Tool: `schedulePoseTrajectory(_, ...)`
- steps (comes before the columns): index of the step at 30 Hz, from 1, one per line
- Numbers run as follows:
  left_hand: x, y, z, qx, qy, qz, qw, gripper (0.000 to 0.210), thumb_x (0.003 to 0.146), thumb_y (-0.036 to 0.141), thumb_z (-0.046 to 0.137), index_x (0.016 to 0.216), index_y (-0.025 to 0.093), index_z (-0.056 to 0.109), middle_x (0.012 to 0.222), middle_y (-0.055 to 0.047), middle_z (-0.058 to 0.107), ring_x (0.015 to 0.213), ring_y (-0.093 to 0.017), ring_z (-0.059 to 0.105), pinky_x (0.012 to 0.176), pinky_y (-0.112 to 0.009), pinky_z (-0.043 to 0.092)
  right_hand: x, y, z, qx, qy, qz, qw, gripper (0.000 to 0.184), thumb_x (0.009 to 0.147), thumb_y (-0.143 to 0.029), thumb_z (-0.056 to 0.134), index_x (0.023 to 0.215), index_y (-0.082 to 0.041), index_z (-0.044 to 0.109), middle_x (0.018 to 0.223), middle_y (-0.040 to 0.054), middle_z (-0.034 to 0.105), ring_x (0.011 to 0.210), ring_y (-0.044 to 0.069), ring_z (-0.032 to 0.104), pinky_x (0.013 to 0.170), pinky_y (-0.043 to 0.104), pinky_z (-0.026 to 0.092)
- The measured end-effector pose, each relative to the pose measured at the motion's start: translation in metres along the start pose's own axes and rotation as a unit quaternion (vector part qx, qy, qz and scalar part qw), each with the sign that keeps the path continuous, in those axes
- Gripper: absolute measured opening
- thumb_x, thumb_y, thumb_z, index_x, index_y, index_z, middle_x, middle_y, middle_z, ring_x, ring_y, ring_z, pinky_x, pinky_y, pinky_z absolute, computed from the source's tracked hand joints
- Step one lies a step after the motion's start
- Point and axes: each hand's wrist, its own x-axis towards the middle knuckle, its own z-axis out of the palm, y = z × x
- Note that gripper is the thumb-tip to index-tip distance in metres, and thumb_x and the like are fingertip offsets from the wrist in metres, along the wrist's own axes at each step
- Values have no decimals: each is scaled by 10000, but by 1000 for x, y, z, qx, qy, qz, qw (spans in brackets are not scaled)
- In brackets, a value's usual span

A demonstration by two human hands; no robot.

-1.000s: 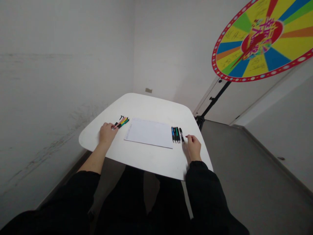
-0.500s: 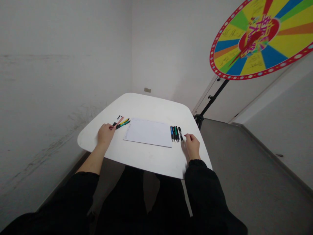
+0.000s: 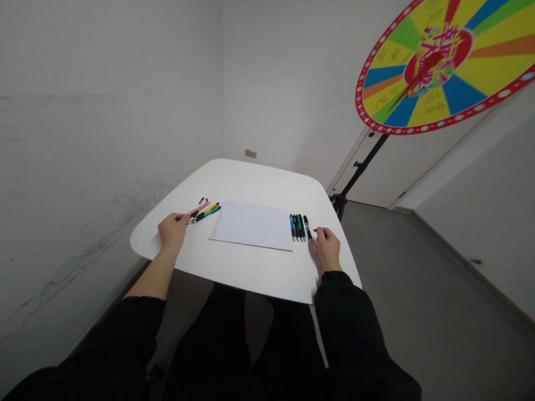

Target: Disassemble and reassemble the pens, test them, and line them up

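Pulled a little toward the left edge of the surface (image 3: 251,275) since half a second ago, the left hand (image 3: 172,230) leaves more of the pens' near ends uncovered, and the pink pen (image 3: 201,208) lies at a flatter slant; the right hand (image 3: 327,245) has kept its spot by the right edge. From where I stand, the white surface with rounded corners is the biggest thing before the person. Past its far right corner a colourful wheel (image 3: 445,61) tilts on a black stand (image 3: 358,172). White paper (image 3: 253,225) lies flat mid-surface, with small writing along its left side. Back at the left, that hand's fingertips are drawn together at the near end of the pink pen; whether they pinch it or merely touch it, I can't fairly tell. The right hand is loosely curled, nothing showing in it, just beside a black marker (image 3: 307,227). Four pens (image 3: 300,225) stand in a row between marker and paper. Toward the left edge, a yellow pen (image 3: 213,206) and a teal pen (image 3: 213,211) lie side by side, pointing at the paper's far left corner.
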Motion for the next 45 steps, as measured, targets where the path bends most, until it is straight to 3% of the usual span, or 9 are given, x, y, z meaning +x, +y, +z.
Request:
schedulePoseTrajectory(6, -2, 8, 0, -202, 14, -68, 977, 163, 775, 300, 718, 822, 145, 705, 769, -73, 761, 706, -201, 738, 729, -333, 615, -2, -4, -1, 6, -1, 8, 1000, 436, 867, -521, 495, 857, -166, 747, 747, 74, 699, 732, 235, 581, 728, 355, 423)
schedulePoseTrajectory(12, -7, 16, -3, -275, 10, -56, 960, 131, 762, 263, 730, 792, 138, 702, 738, -62, 756, 688, -181, 746, 772, -340, 641, -9, -12, 3, 17, -9, -28, 999, 432, 895, -523, 494, 872, -166, 737, 823, 95, 726, 810, 247, 615, 767, 365, 452)
schedulePoseTrajectory(18, -18, 22, 3, -326, -31, -28, 944, 188, 728, 295, 768, 813, 136, 717, 744, -69, 763, 675, -179, 736, 781, -368, 648, -33, -49, 36, 36, -44, -121, 991, 326, 893, -482, 554, 814, -223, 736, 838, 86, 711, 901, 259, 619, 882, 408, 473)
schedulePoseTrajectory(21, -29, 25, 10, -361, -75, -13, 929, 268, 690, 357, 815, 809, 138, 719, 750, -79, 767, 671, -183, 732, 731, -350, 644, -49, -78, 62, 114, -108, -137, 978, 342, 918, -499, 562, 810, -236, 752, 774, 55, 691, 868, 247, 630, 857, 398, 477)
schedulePoseTrajectory(24, -44, 30, 19, -382, -120, -15, 916, 325, 658, 406, 840, 794, 139, 716, 760, -91, 771, 662, -188, 729, 685, -337, 637, -68, -105, 92, 214, -200, -110, 950, 300, 904, -509, 627, 921, -249, 776, 891, 47, 738, 857, 225, 650, 805, 366, 497)
schedulePoseTrajectory(28, -68, 42, 33, -369, -197, -5, 909, 399, 655, 499, 865, 784, 150, 721, 770, -109, 776, 675, -225, 743, 686, -382, 646, -88, -129, 125, 321, -246, -40, 914, 353, 869, -520, 685, 1117, -274, 735, 1099, 44, 765, 993, 226, 663, 784, 338, 516)
schedulePoseTrajectory(38, -99, 57, 49, -279, -323, 45, 903, 320, 702, 485, 861, 767, 192, 751, 653, -69, 741, 580, -206, 695, 565, -311, 580, -102, -140, 146, 444, -202, 39, 872, 299, 873, -516, 670, 996, -260, 577, 921, 31, 760, 923, 218, 688, 837, 378, 527)
schedulePoseTrajectory(41, -98, 58, 50, -267, -323, 65, 906, 285, 745, 454, 826, 811, 191, 741, 701, -54, 737, 608, -187, 689, 587, -294, 579, -102, -138, 145, 437, -190, 38, 878, 300, 851, -500, 696, 1005, -254, 618, 835, 15, 726, 839, 199, 668, 778, 345, 523)
schedulePoseTrajectory(45, -90, 65, 55, -345, -238, 67, 906, 461, 764, 407, 808, 1154, 194, 685, 951, -62, 734, 775, -184, 720, 677, -304, 609, -104, -137, 145, 428, -226, 39, 874, 327, 836, -505, 714, 1024, -252, 629, 826, 8, 727, 685, 167, 629, 615, 298, 481)
